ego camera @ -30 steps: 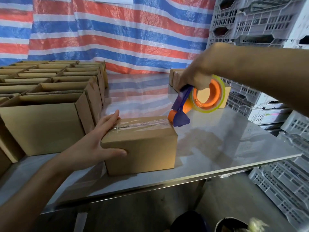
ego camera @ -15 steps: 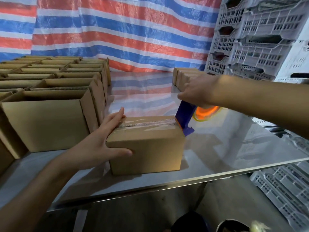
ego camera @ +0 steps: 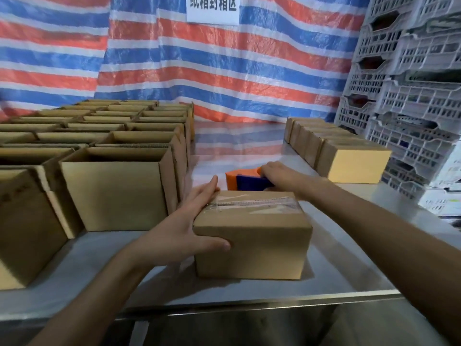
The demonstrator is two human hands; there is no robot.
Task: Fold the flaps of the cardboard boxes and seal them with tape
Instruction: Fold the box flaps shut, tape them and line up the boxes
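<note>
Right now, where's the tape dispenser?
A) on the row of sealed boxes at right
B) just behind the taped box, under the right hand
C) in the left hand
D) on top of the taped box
B: the orange-and-blue tape dispenser shows just past the far edge of the taped box, gripped by the right hand; the left hand only steadies the box's left end.

The sealed box [ego camera: 252, 236] sits low in the centre of the frame, on the table [ego camera: 349, 258] near its front edge. The left hand [ego camera: 184, 228] lies against the box's left end. The right hand [ego camera: 277, 174] grips the tape dispenser [ego camera: 247, 182] just behind the box. Rows of open boxes [ego camera: 112, 188] fill the left half. A row of closed boxes [ego camera: 349, 161] stands centre right, with stacked crates [ego camera: 411, 96] at the right edge. A tarp [ego camera: 224, 71] hangs behind everything.
</note>
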